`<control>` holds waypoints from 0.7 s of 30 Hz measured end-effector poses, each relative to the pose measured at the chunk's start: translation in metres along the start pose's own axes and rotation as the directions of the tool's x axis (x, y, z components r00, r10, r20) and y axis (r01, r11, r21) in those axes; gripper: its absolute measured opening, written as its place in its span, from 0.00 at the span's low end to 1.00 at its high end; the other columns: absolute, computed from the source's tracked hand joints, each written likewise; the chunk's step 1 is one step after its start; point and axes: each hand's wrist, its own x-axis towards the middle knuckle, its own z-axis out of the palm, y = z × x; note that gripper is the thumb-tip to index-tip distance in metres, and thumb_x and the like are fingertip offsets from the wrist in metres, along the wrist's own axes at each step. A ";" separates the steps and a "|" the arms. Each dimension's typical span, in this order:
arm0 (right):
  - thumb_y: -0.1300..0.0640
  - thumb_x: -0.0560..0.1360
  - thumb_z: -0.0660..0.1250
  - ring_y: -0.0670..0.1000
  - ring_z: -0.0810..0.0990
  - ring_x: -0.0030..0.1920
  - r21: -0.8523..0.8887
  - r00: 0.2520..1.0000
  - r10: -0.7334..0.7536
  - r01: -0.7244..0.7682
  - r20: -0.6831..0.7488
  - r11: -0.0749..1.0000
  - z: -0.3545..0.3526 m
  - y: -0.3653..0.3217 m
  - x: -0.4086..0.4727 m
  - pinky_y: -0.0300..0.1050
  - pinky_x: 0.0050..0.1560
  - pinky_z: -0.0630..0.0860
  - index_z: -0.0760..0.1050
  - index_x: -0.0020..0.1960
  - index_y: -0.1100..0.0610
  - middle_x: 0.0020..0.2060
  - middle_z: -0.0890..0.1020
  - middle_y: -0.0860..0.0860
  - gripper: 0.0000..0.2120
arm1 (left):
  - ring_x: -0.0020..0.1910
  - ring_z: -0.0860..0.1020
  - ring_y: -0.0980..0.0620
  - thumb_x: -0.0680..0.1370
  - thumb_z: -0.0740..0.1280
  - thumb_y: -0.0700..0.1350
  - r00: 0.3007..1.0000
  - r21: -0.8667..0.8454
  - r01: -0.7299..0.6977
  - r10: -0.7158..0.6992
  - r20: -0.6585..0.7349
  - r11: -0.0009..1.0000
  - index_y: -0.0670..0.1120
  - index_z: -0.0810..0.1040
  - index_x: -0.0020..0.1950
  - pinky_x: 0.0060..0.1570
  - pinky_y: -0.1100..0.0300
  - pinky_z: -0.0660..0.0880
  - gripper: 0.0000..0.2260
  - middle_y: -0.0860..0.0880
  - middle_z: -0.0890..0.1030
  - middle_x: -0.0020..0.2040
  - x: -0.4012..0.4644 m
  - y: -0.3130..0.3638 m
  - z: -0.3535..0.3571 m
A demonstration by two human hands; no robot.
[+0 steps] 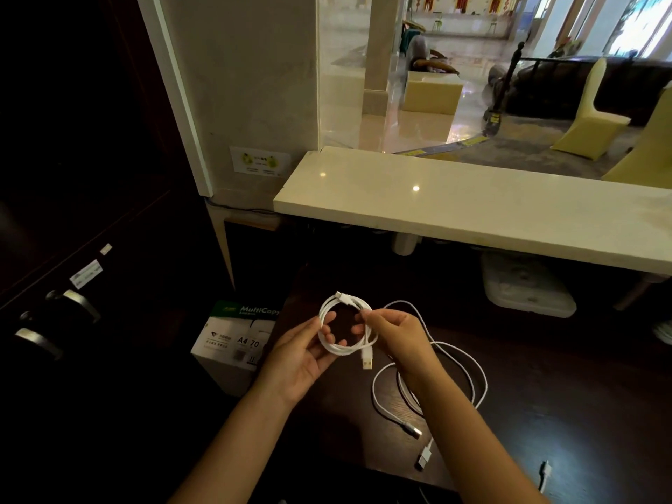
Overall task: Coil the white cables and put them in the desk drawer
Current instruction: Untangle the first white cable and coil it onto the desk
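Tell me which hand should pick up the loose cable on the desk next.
Probably the right hand: the loose cable lies on the dark desk directly beneath it, while the left hand already supports the coiled cable.

A pale stone counter [472, 209] runs from centre toward 3 o'clock above the dark wooden desk [545, 412]. Beyond it, at 12 to 2 o'clock, a bright lobby shows a glossy floor [363, 114], a square pillar [381, 49] and cream-covered chairs [592, 118]. Dark cabinets [72, 212] with metal handles fill 9 o'clock.
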 end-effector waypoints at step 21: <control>0.63 0.71 0.71 0.46 0.72 0.27 -0.503 0.982 0.176 -0.117 0.070 0.856 0.009 0.045 0.060 0.35 0.28 0.71 0.77 0.39 0.56 0.27 0.77 0.49 0.05 | 0.43 0.79 0.50 0.77 0.60 0.34 0.980 0.134 0.131 -0.108 -0.168 0.982 0.40 0.75 0.52 0.36 0.60 0.81 0.07 0.43 0.79 0.43 0.043 -0.022 -0.056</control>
